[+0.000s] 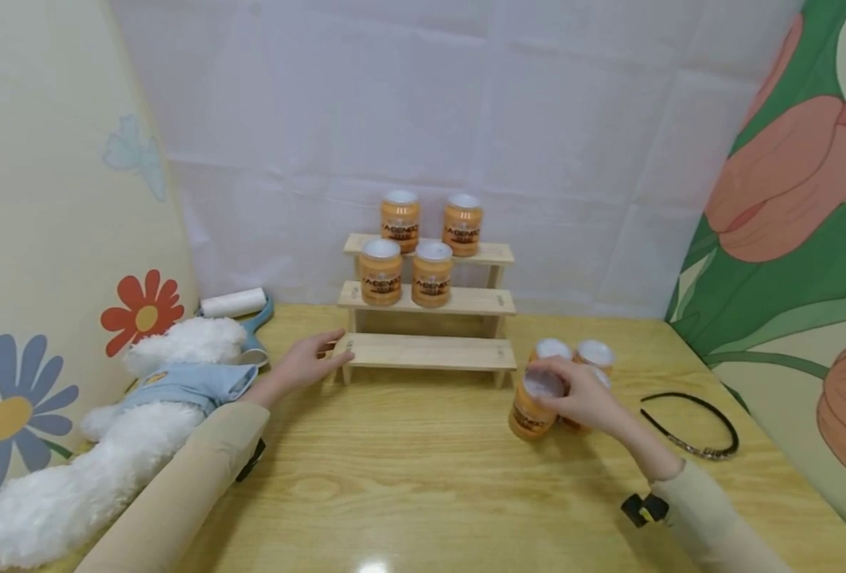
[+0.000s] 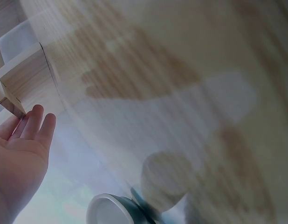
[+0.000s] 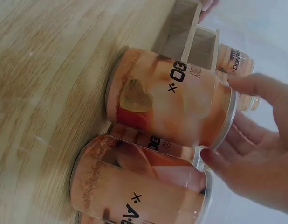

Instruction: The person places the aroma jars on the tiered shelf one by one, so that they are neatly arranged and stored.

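Note:
My right hand grips an orange printed can around its pale lid, thumb on one side and fingers on the other. The can leans slightly, close over the table, beside several like cans. In the right wrist view the held can overlaps its neighbours. On the left, my left hand touches the end of the bottom step of a wooden three-step rack. The left wrist view shows its fingers fairly straight at the rack's corner. Two cans stand on the middle step and two on the top.
A white plush toy in a blue shirt lies along the left side, by my left forearm. Behind it is a lint roller with a blue handle. At the right lies a black headband. A white cloth hangs behind the rack.

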A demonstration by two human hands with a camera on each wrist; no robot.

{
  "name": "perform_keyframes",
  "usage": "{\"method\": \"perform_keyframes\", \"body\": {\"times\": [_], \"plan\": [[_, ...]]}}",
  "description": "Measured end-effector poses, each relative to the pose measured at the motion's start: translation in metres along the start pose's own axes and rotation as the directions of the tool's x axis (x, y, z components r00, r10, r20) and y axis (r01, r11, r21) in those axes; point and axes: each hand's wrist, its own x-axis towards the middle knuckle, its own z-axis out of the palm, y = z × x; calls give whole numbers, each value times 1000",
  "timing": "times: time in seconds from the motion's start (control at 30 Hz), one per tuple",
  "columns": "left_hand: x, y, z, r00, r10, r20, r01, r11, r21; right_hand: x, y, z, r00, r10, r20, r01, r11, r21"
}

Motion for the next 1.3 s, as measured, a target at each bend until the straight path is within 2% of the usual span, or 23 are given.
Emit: {"method": "perform_keyframes", "body": {"times": [0.1, 0.2, 0.33, 0.43, 0.5, 0.57, 0.7, 0.83, 1.0, 1.2, 1.3], "plan": [[0, 1, -1, 1000, -6, -1, 6, 1000, -2, -2, 1, -3, 997, -24, 71, 20, 998, 58], [0, 0, -1, 1000, -3, -3, 3, 1000, -1, -3, 1, -2, 995, -38, 89, 31, 996, 84], [-1, -1, -1, 1000, 4, -7, -4, 1000, 5, -5, 0, 6, 1000, -2, -2, 2, 999, 44], [-1, -1, -1, 1000, 0, -8, 0, 1000, 0, -5, -1, 12, 995, 37, -95, -35, 999, 24], [-1, -1, -1, 1000, -3, -6, 3, 1000, -5, -5, -1, 14, 991, 45, -126, -42, 999, 22], [-1, -1, -1, 1000, -5, -7, 5, 1000, -7, -5, 0, 14, 992, 42, -122, -38, 999, 34], [0, -2, -1, 1000, -6, -5, 6, 1000, -3, -7, 0, 12, 998, 32, -58, -26, 995, 97], [0, -3, -1, 1000, -10, -2, 10, 1000, -5, -10, -2, 14, 993, 116, -28, -112, 987, 117], [-1, -2, 0, 1000, -3, -4, 3, 1000, -8, -13, -4, 21, 966, 254, -40, -249, 964, 90], [-2, 0, 0, 1000, -16, 9, 16, 1000, -15, -13, -9, 21, 941, 327, -83, -317, 941, 115], [-1, 0, -1, 1000, -18, 11, 18, 1000, -14, -13, -11, 19, 942, 324, -93, -314, 943, 108]]}}
